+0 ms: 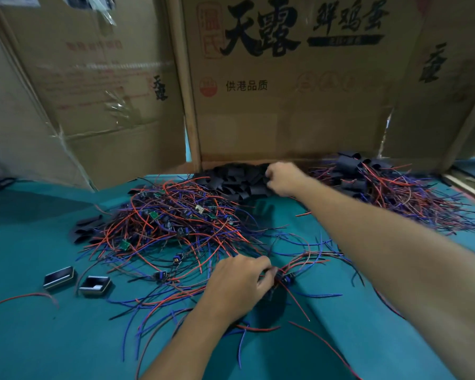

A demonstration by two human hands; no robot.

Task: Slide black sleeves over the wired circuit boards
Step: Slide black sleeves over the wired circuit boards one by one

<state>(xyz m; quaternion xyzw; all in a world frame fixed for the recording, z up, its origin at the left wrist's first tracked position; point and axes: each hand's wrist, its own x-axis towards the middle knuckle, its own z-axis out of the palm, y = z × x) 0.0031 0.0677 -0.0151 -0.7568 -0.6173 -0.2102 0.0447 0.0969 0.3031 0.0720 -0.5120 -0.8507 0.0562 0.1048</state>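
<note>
Now the fingers of the left hand (237,281) are curled and pinch one wired circuit board (285,278) by its base, low on the worktop (39,338), with its red and blue wires fanning out to the right. The right hand (281,179) is stretched far forward, and its fingers are bent into the heap of black sleeves (239,179) by the cardboard wall (285,119); they seem to close on a sleeve, but the blur hides which one.

To do this step well, I think the right hand should take only one sleeve and check that its mouth is open, not pressed flat. The left hand should gather the loose wires together, so the sleeve can pass over them and then over the board without catching.

The big tangle of bare boards and wires (170,226) lies just behind the left hand, and single wires cross the space in front of it. The pile of finished pieces (381,187) is to the right, near the cardboard. Two small black trays (77,281) stand well apart on the left. Open green surface remains near the body, which looks like the best room for joining the parts.
</note>
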